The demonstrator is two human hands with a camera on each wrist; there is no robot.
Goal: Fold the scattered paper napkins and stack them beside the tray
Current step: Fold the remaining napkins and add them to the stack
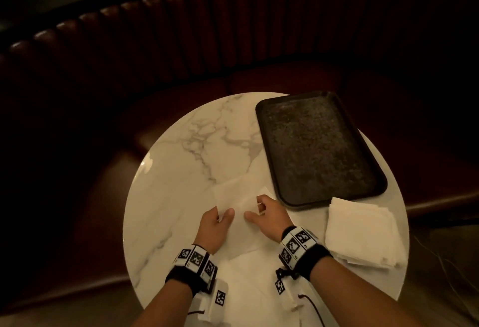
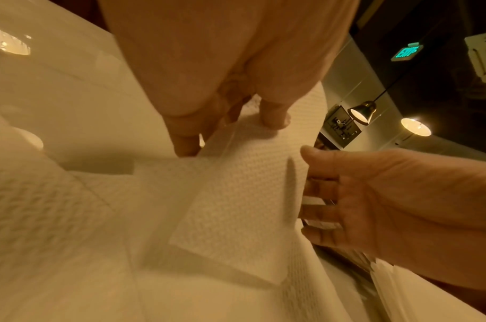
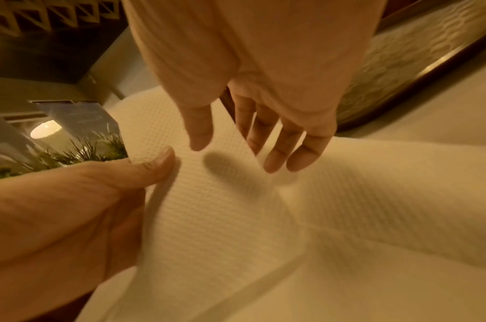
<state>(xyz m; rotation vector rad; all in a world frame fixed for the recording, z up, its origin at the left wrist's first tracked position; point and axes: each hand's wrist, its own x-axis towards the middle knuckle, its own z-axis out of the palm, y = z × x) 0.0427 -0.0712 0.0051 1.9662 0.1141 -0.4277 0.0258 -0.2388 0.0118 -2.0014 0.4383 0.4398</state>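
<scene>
A white embossed paper napkin (image 1: 233,194) is lifted off the round marble table (image 1: 181,161), held between both hands. My left hand (image 1: 221,214) pinches its left edge, thumb on the near face (image 3: 159,161). My right hand (image 1: 255,209) holds the right edge, with the thumb in front and the fingers (image 3: 277,152) behind the sheet. The napkin's textured face (image 2: 236,196) fills the left wrist view. A black tray (image 1: 316,145) lies at the table's far right. A stack of folded napkins (image 1: 363,231) sits by its near edge.
More unfolded napkins (image 1: 248,269) lie flat on the table under and between my wrists. A dark brown padded bench curves round the far side of the table. The marble left of the hands is bare up to the rim.
</scene>
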